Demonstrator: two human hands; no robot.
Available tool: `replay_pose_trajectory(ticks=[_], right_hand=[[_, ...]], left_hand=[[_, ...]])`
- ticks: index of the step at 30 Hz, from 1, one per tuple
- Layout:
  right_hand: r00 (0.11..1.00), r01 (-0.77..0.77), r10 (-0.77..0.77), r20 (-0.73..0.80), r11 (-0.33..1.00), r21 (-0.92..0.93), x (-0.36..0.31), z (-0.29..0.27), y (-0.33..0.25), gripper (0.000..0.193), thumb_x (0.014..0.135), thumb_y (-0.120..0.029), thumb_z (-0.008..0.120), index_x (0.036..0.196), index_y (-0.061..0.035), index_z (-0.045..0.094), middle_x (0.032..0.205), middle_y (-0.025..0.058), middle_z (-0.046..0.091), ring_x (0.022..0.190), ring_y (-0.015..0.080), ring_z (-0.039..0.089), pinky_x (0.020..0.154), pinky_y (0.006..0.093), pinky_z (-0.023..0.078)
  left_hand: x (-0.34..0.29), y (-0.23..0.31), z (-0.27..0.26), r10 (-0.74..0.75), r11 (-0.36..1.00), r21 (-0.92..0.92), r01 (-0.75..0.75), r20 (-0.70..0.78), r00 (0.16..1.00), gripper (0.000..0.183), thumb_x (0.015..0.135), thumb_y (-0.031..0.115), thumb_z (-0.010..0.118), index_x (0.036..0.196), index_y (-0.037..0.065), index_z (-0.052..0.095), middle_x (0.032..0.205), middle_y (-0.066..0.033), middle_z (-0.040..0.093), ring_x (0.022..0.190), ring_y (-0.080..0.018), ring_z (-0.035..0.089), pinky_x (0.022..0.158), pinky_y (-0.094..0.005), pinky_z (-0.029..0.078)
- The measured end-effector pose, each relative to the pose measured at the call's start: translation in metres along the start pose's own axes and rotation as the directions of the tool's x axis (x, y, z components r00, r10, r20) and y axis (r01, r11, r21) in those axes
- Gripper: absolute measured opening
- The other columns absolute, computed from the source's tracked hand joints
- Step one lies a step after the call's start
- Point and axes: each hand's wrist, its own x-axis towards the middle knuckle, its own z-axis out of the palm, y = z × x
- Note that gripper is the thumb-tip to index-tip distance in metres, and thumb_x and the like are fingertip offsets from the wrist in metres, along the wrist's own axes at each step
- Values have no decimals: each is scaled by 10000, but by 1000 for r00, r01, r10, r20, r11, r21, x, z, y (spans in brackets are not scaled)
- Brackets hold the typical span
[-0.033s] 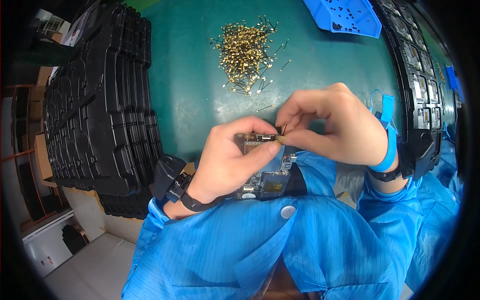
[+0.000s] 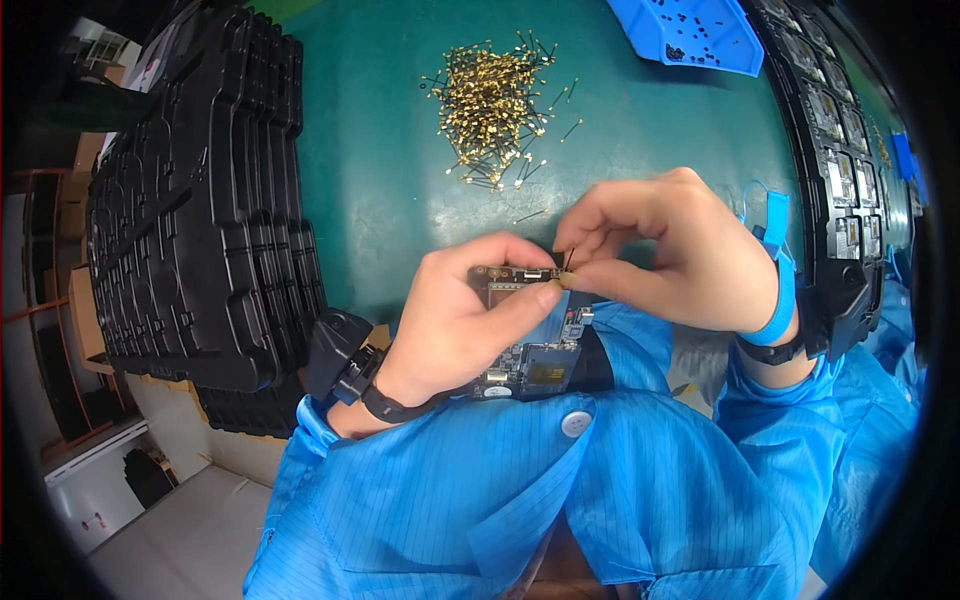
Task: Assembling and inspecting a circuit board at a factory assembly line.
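Green table [image 2: 380, 190], glossy; cable pile [image 2: 490, 110] heaped on it. Left of pile: black tray stack [image 2: 210, 240], cardboard box [image 2: 88, 325] beyond, room dim. Right of pile: blue bin [image 2: 650, 35], cut off above. Nearer the wearer than pile: circuit board [image 2: 548, 355], gripped by left hand [image 2: 455, 320], partly covered. Right hand [image 2: 670, 245]: fingers pinching thin dark cable [image 2: 571, 257], lower end hidden.

1. Reaching in from lower left with the left arm [image 2: 350, 422].
2. Gripping with the left hand [image 2: 445, 320], back upward, left thumb [image 2: 520, 312] stretched rightward, forefinger arched beyond.
3. Reaching in from the right with the right arm [image 2: 782, 370].
4. Pinching with the right hand [image 2: 685, 250], right thumb [image 2: 622, 284] near the left thumb's tip.
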Motion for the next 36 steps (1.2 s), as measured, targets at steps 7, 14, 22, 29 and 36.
replay_pose_trajectory(ticks=[7, 14, 22, 29, 36], right_hand=[[998, -47, 48, 34, 999, -20, -7, -1, 1, 84, 698, -45, 621, 754, 16, 606, 609, 117, 594, 540, 167, 597, 491, 256, 453], [997, -63, 64, 44, 997, -34, -6, -2, -2, 86, 696, -60, 631, 728, 19, 616, 581, 116, 584, 513, 170, 582, 475, 258, 443], [995, -74, 76, 59, 996, -43, -5, -4, -3, 91, 685, -55, 626, 742, 17, 625, 607, 126, 598, 535, 192, 594, 494, 269, 455], [998, -51, 53, 45, 998, -44, -5, -4, -3, 96, 683, -48, 615, 751, 18, 629, 633, 139, 607, 544, 203, 601, 503, 274, 463], [984, -111, 126, 126, 987, -120, -3, -9, -12, 98, 707, -54, 651, 752, 27, 618, 677, 105, 629, 617, 200, 628, 574, 256, 489]], left_hand=[[-2, 3, 2, -57, 995, -80, 57, -2, 998, 137, 758, 42, 611, 877, -10, 567, 798, -7, 562, 727, -45, 484, 635, -192, 382], [-3, 4, 3, -50, 995, -92, 49, -7, 999, 133, 755, 29, 609, 873, -17, 568, 796, -8, 557, 729, -51, 488, 636, -192, 384], [-3, 1, 2, 25, 998, -57, -24, 6, 1000, 154, 775, 29, 605, 900, -44, 552, 813, -50, 590, 751, -66, 542, 653, -209, 458], [-4, 0, 2, 47, 998, -28, -47, 2, 999, 159, 772, 31, 609, 902, -43, 556, 809, -48, 594, 750, -62, 540, 644, -205, 455], [-4, 1, 3, 39, 999, -36, -40, -17, 999, 163, 762, 32, 619, 897, -38, 558, 798, -44, 597, 739, -58, 539, 629, -202, 454]])
